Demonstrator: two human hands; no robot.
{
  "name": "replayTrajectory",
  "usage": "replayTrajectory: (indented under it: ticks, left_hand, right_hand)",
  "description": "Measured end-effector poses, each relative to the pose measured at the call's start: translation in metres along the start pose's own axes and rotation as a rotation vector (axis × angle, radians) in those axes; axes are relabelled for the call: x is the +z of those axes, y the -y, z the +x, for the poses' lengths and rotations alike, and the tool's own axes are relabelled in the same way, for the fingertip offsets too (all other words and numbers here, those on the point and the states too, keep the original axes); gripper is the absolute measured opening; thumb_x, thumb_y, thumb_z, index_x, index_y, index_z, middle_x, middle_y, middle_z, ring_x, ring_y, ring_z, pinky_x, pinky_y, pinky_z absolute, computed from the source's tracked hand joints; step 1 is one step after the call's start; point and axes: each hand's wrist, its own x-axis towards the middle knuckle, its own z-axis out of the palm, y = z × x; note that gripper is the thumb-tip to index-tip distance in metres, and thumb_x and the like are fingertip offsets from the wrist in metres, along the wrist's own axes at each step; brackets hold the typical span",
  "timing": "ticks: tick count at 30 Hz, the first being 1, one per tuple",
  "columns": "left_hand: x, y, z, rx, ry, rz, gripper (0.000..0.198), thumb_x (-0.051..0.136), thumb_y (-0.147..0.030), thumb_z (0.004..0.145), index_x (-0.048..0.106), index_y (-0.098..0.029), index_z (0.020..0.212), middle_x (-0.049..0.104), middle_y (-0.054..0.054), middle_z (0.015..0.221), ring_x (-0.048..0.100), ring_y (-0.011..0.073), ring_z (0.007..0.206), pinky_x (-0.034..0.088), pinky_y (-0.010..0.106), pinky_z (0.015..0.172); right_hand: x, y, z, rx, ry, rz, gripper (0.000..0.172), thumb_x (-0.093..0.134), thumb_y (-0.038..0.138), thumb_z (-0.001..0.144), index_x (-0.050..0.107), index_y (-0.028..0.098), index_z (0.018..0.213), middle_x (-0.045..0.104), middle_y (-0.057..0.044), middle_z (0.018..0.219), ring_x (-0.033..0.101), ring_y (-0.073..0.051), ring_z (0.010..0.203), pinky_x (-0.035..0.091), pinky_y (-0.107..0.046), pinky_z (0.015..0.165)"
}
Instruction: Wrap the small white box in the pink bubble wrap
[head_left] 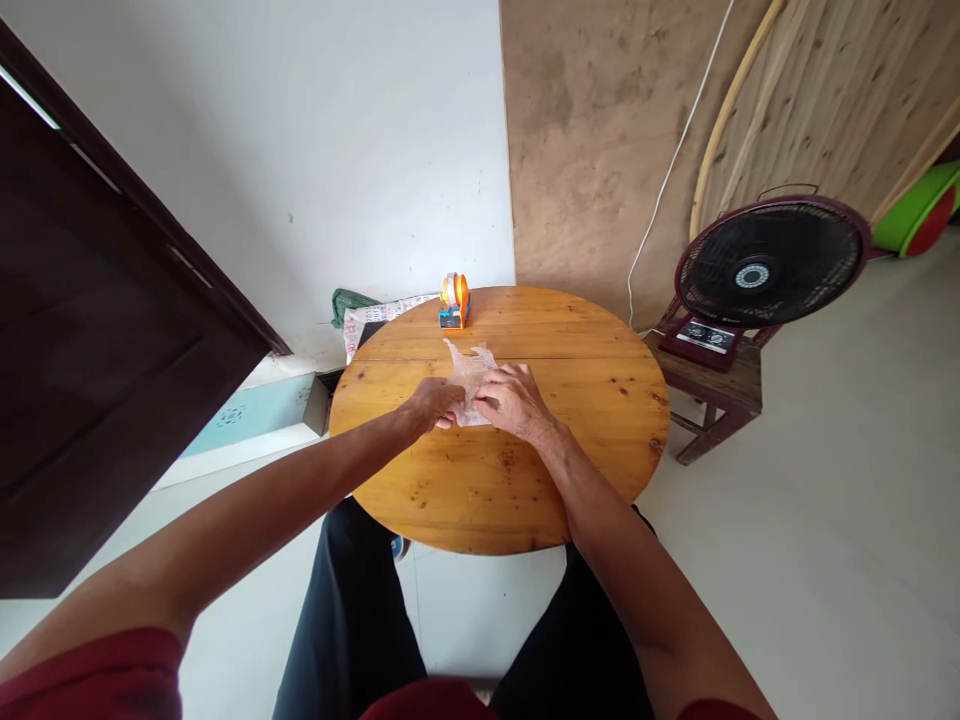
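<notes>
Head view: the person sits at a round wooden table (600, 400), and both hands meet at its middle, on a thin clear plastic bag (471, 362). The bag lies flat on the wood and its far end, with the handles, points to the wall. The left hand (439, 403) has its fingers bent together at the near left edge of the bag and seems to pinch it there, though the fingertips themselves are hidden. The right hand (514, 398) lies palm down on the near right part, with the fingers loose and pressing the plastic to the table, not closed around it.

I judge that the step in hand is flattening or folding the bag, with one hand holding and the other smoothing. Such thin plastic slips and springs back easily, so any further fold calls for steady pressure from the flat hand.

At the far edge of the table stands an orange tape dispenser (454, 301), well apart from the hands. A black fan (769, 265) rests on a stool (724, 395) beside the table.
</notes>
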Motion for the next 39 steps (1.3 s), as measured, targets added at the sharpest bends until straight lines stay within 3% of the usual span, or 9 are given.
replayTrajectory:
  ticks: [6, 13, 18, 21, 26, 31, 33, 36, 39]
  left_hand:
    - [0.004, -0.008, -0.008, 0.016, -0.032, -0.128, 0.016, 0.063, -0.018, 0.066, 0.047, -0.018, 0.065, 0.053, -0.003, 0.052, 0.05, 0.0097, 0.045, 0.038, 0.02, 0.045]
    - [-0.005, -0.017, -0.018, 0.093, 0.105, -0.191, 0.008, 0.059, -0.02, 0.066, 0.059, -0.012, 0.065, 0.057, 0.001, 0.057, 0.053, 0.0107, 0.051, 0.051, 0.028, 0.057]
    - [-0.003, -0.01, -0.017, 0.178, 0.166, -0.137, 0.012, 0.059, -0.011, 0.061, 0.067, -0.01, 0.07, 0.055, -0.001, 0.053, 0.051, 0.0101, 0.052, 0.045, 0.024, 0.055]
    - [-0.001, -0.002, -0.011, 0.357, 0.168, 0.052, 0.014, 0.058, -0.017, 0.067, 0.07, -0.012, 0.072, 0.053, -0.003, 0.054, 0.047, 0.0092, 0.052, 0.038, 0.022, 0.052]
    - [0.003, 0.014, -0.003, 0.701, -0.067, 0.447, 0.015, 0.062, -0.025, 0.075, 0.075, -0.017, 0.078, 0.06, 0.0, 0.07, 0.053, 0.012, 0.063, 0.04, 0.024, 0.06]
    - [0.012, 0.038, 0.0, 1.029, -0.311, 0.524, 0.023, 0.057, -0.032, 0.086, 0.074, -0.021, 0.096, 0.062, 0.009, 0.093, 0.058, 0.0199, 0.084, 0.047, 0.034, 0.077]
    - [0.018, 0.048, 0.002, 1.098, -0.383, 0.513, 0.024, 0.054, -0.031, 0.089, 0.072, -0.021, 0.101, 0.06, 0.011, 0.099, 0.057, 0.0223, 0.09, 0.047, 0.038, 0.081]
    - [0.026, 0.056, 0.006, 1.144, -0.47, 0.483, 0.025, 0.051, -0.027, 0.09, 0.07, -0.021, 0.104, 0.059, 0.011, 0.103, 0.054, 0.0226, 0.092, 0.046, 0.039, 0.081]
    - [0.03, 0.058, 0.007, 1.177, -0.506, 0.486, 0.024, 0.053, -0.021, 0.087, 0.07, -0.021, 0.104, 0.059, 0.01, 0.103, 0.052, 0.0224, 0.09, 0.044, 0.037, 0.078]
  right_hand:
    - [0.0, 0.001, 0.001, 0.005, 0.013, -0.006, 0.017, 0.06, 0.025, 0.084, 0.075, 0.022, 0.076, 0.072, -0.002, 0.084, 0.056, -0.019, 0.089, 0.028, -0.036, 0.088]
    - [-0.002, -0.001, 0.0, 0.029, 0.019, 0.069, 0.013, 0.063, 0.026, 0.083, 0.076, 0.023, 0.082, 0.074, -0.002, 0.092, 0.058, -0.019, 0.091, 0.029, -0.036, 0.089]
    - [-0.003, -0.004, 0.0, 0.088, 0.021, 0.122, 0.012, 0.062, 0.021, 0.081, 0.074, 0.022, 0.077, 0.075, -0.002, 0.09, 0.061, -0.019, 0.091, 0.031, -0.034, 0.089]
    - [-0.006, -0.005, 0.0, 0.122, 0.01, 0.127, 0.012, 0.06, 0.017, 0.078, 0.071, 0.021, 0.074, 0.075, -0.001, 0.087, 0.061, -0.019, 0.091, 0.032, -0.033, 0.09]
    - [-0.012, -0.009, -0.002, 0.189, -0.035, 0.091, 0.013, 0.057, 0.014, 0.076, 0.068, 0.021, 0.077, 0.073, -0.003, 0.09, 0.061, -0.02, 0.093, 0.035, -0.034, 0.09]
    - [-0.016, -0.013, -0.003, 0.312, -0.074, 0.102, 0.014, 0.056, 0.015, 0.074, 0.064, 0.022, 0.084, 0.067, -0.004, 0.102, 0.06, -0.021, 0.103, 0.039, -0.034, 0.093]
    - [-0.016, -0.015, -0.004, 0.424, -0.054, 0.099, 0.024, 0.06, 0.021, 0.073, 0.063, 0.023, 0.098, 0.064, -0.005, 0.111, 0.058, -0.023, 0.108, 0.041, -0.036, 0.093]
    - [-0.017, -0.02, -0.005, 0.645, 0.032, 0.12, 0.053, 0.064, 0.034, 0.075, 0.053, 0.022, 0.125, 0.059, -0.009, 0.125, 0.059, -0.024, 0.108, 0.046, -0.037, 0.09]
    - [-0.025, -0.025, -0.005, 0.827, 0.131, 0.114, 0.07, 0.064, 0.046, 0.075, 0.044, 0.02, 0.137, 0.057, -0.013, 0.13, 0.061, -0.026, 0.106, 0.047, -0.038, 0.091]
